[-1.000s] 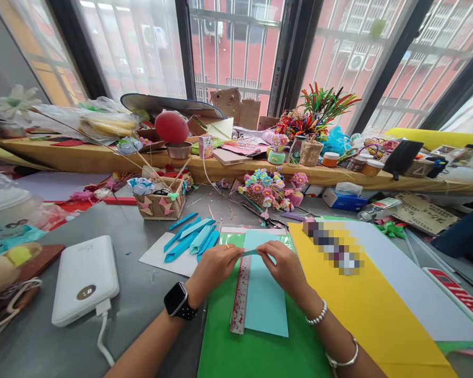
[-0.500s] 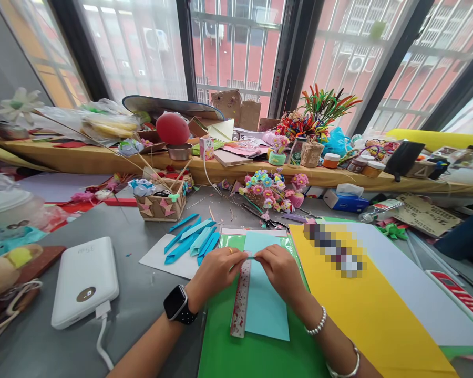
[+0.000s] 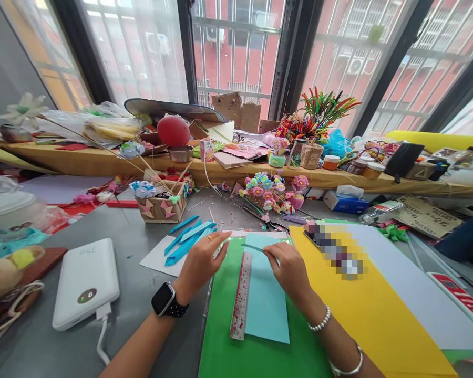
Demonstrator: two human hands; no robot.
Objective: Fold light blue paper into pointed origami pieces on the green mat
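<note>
My paper sheet (image 3: 266, 299) is pale blue, the thin strip (image 3: 253, 247) teal, the mat (image 3: 256, 359) green, the ruler (image 3: 241, 296) clear with red speckles, the big sheet (image 3: 372, 320) yellow, my watch (image 3: 166, 300) black.

Window wall (image 3: 142, 47) spans the whole far side: tall panes between thick dark mullions (image 3: 289, 52), the outer ones leaning out to left and right in this wide view. White security bars (image 3: 228, 52) sit outside the glass. Beyond them is a red-brick building (image 3: 256, 58) with air-conditioner units (image 3: 355, 64) on its face. Left panes are blown out, nearly white. A plain grey wall (image 3: 3, 68) closes the left edge. A long yellow-wood ledge (image 3: 82, 160) runs under the windows, full width and heavily cluttered. In front of it is a grey work table (image 3: 134, 236) with a matte top. Lighting is daylight only, soft and even, with weak shadows.
</note>
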